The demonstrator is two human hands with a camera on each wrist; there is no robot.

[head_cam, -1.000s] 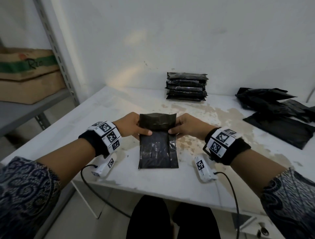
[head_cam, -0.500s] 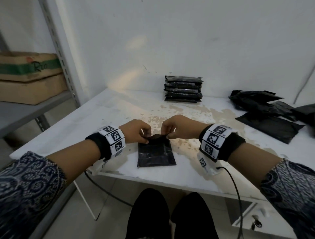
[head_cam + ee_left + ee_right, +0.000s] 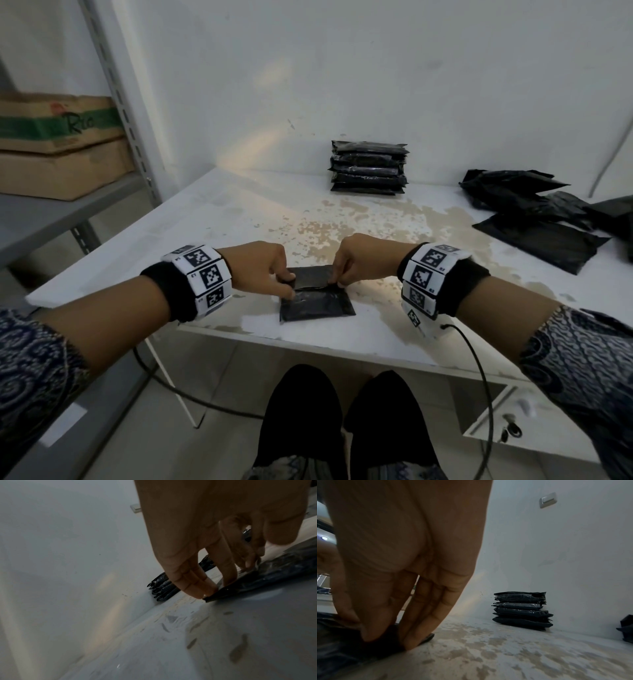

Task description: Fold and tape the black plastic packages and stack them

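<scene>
A black plastic package (image 3: 317, 303) lies near the front edge of the white table (image 3: 239, 212), its top flap folded down toward me. My left hand (image 3: 287, 284) pinches the flap's left end, thumb on the near side. My right hand (image 3: 337, 279) pinches the right end. In the left wrist view the fingertips (image 3: 208, 591) press on the package's (image 3: 274, 572) corner. The right wrist view shows the fingers (image 3: 412, 641) set down on the package's (image 3: 337, 649) edge. A stack of folded packages (image 3: 368, 168) (image 3: 522, 609) stands against the back wall.
Loose unfolded black bags (image 3: 534, 219) lie in a pile at the table's right. A metal shelf with cardboard boxes (image 3: 58, 137) stands to the left. Cables hang from both wrists below the table edge. My knees are under the front edge.
The package's upper part, held up a second ago, has been folded down onto its lower half. Both hands came toward me and now sit at the ends of the fold.
</scene>
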